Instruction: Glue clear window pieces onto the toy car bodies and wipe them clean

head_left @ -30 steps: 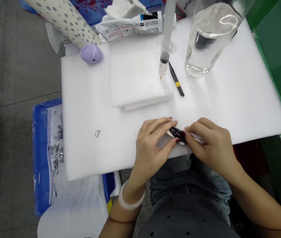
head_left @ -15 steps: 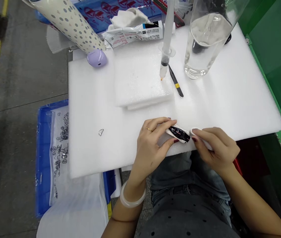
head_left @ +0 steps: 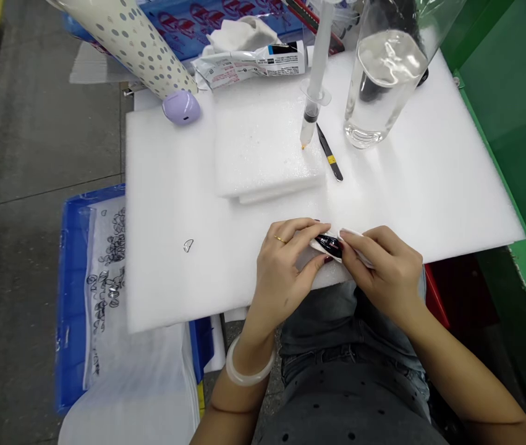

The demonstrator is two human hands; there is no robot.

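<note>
My left hand (head_left: pixel 285 266) is closed on a small glossy black oval piece (head_left: pixel 329 245), with white material visible around its edge. The piece lies between thumb and fingers, just above the near edge of the white foam sheet (head_left: pixel 165 284). In my right hand (head_left: pixel 386 266), a folded white cloth (head_left: pixel 354 240) is pinched, its tip pressed to the right end of the black piece. That end is hidden by the cloth and fingers. A small clear half-round piece with a dark outline (head_left: pixel 188 246) rests on the foam to the left.
Tweezers (head_left: pixel 330 156) and an upright syringe (head_left: pixel 311 108) stand by a raised foam block (head_left: pixel 263 148). Behind are a white tube (head_left: pixel 253 65), a purple oval object (head_left: pixel 182 107) and a clear container of liquid (head_left: pixel 369 114). A blue crate (head_left: pixel 70 296) with outlined pieces is below left.
My right hand has moved left with the white cloth, from just beside the black piece onto its right end. My left hand has stayed in place.
</note>
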